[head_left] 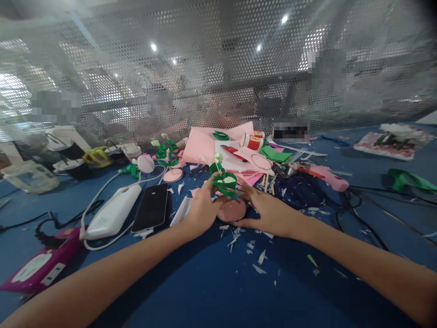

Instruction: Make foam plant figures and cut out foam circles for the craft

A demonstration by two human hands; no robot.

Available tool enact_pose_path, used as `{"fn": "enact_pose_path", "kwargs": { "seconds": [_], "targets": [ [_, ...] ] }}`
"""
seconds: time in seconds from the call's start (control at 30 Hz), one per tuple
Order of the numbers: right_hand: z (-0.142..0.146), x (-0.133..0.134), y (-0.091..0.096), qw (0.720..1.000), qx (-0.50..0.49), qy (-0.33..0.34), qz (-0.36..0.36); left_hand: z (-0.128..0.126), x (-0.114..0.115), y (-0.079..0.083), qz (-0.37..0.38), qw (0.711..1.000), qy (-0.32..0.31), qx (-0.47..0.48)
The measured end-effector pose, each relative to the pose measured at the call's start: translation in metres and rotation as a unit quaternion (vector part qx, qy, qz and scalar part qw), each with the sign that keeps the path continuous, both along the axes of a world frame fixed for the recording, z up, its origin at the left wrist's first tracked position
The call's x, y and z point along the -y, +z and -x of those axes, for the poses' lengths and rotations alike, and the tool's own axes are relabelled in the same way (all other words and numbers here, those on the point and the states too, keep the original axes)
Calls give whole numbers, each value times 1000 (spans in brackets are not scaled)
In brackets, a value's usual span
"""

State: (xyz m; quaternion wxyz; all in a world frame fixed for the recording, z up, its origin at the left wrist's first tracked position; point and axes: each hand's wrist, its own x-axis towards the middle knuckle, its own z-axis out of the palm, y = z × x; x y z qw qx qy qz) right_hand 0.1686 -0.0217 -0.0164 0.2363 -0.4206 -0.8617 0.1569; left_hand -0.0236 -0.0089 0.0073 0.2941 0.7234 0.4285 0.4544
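Our L hand [200, 209] has the green spiral [226, 189] pinched betw. thumb & fingers; R hand [271, 212] curls round the R side of the pink disc [232, 211] below it, tho we can't tell if it grips or just steadies. That pc. sits mid-frame on the table [211, 291]. We'd call it mostly built: disc, spiral & pale green top [218, 157] look to be together, but we can't see how firmly. A similar pc. [167, 156], upper L of centre, stands untouched, so prob. done or nearly. Pink sheets [201, 143] & a green coil [221, 135] lie loose upper centre, scraps [262, 257] lower centre. What's left, we can't tell.
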Motion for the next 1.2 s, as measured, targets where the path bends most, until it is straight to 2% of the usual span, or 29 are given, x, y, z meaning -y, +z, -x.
{"fn": "enact_pose_path", "kwargs": {
  "seconds": [0.6,0.9,1.2],
  "targets": [
    [0,1,1,1000,1,7,6,4,-5,-6,-21,995,26,-96],
    [0,0,0,1000,-8,7,-2,3,-4,-5,-2,994,41,-104],
    [0,1,0,999,-29,18,7,2,-3,-5,0,997,23,-67]
  ]
}}
